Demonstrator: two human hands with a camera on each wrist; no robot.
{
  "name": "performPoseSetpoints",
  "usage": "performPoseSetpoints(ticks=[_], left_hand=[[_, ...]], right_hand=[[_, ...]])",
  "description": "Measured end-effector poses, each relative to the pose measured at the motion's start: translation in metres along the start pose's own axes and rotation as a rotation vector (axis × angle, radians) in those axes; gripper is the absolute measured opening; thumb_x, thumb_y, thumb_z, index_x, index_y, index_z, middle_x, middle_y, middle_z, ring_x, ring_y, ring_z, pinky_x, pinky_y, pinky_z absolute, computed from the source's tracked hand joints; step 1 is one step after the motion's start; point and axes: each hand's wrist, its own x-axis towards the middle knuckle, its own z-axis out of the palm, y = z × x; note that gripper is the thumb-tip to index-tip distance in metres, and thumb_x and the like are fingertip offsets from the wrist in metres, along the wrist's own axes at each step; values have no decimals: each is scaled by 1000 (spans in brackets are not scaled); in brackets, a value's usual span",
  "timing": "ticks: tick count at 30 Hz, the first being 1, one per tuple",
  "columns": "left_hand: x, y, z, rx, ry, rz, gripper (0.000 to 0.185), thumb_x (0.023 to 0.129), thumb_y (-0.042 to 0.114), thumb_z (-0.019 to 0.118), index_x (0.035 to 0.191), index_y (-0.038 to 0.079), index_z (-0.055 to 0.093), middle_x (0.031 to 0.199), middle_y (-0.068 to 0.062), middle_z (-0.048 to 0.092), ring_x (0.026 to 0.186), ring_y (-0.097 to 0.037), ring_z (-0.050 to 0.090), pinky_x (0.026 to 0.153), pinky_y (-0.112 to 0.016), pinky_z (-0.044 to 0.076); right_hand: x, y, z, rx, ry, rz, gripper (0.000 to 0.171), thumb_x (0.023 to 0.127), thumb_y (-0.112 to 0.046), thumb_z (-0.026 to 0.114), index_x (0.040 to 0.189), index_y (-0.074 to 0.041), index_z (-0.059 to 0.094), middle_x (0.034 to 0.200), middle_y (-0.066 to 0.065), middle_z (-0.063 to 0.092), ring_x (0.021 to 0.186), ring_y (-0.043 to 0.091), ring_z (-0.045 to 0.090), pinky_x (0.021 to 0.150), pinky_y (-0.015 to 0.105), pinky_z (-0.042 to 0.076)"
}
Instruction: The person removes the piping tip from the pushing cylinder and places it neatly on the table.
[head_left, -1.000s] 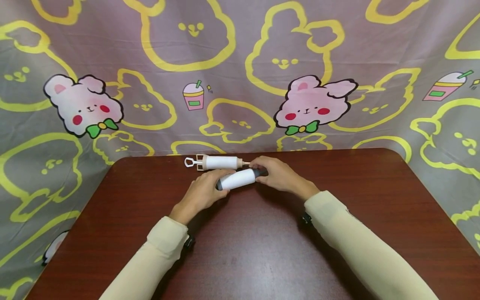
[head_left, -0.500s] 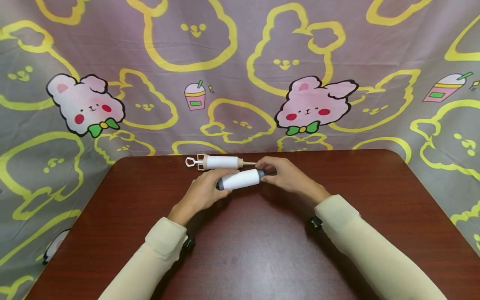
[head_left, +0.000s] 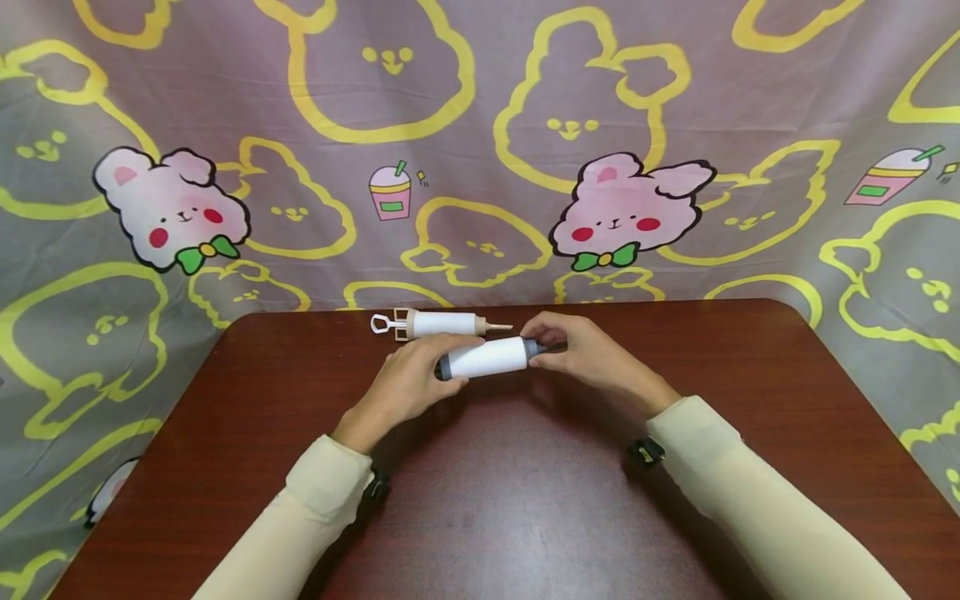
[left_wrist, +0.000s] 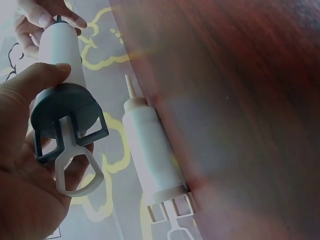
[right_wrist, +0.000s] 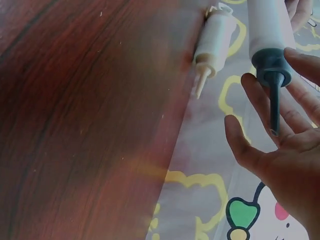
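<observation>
Both hands hold a white-barrelled pastry syringe [head_left: 487, 357] with dark grey ends, level above the table. My left hand [head_left: 405, 375] wraps its rear end; the left wrist view shows its dark finger grips and white plunger ring [left_wrist: 79, 172] by the palm. My right hand [head_left: 581, 350] is at the front collar [right_wrist: 271, 61], thumb and a fingertip on opposite sides of it, with the dark nozzle [right_wrist: 274, 105] pointing over the palm. Behind them a second syringe [head_left: 444, 324], white with beige ends, lies on the table, its beige nozzle [right_wrist: 202, 83] pointing right.
The brown wooden table [head_left: 480, 500] has rounded far corners. A grey curtain [head_left: 465, 100] printed with yellow outlines and rabbit faces hangs right behind its far edge. The beige syringe lies close to that edge.
The held syringe and my right hand have shifted to the right. My right hand now stands clear of the beige nozzle's tip and further along the dark nozzle end. The beige syringe stays put.
</observation>
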Motion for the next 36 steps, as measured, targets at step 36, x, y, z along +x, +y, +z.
performPoseSetpoints(ticks=[36], left_hand=[[-7, 17, -20, 52, 108, 239, 55, 83, 17, 89, 134, 29, 71, 132, 3, 74, 118, -18, 70, 86, -43, 60]], right_hand=[[-29, -13, -12, 44, 58, 42, 29, 89, -10, 84, 116, -10, 74, 115, 9, 76, 103, 23, 73, 89, 33, 60]])
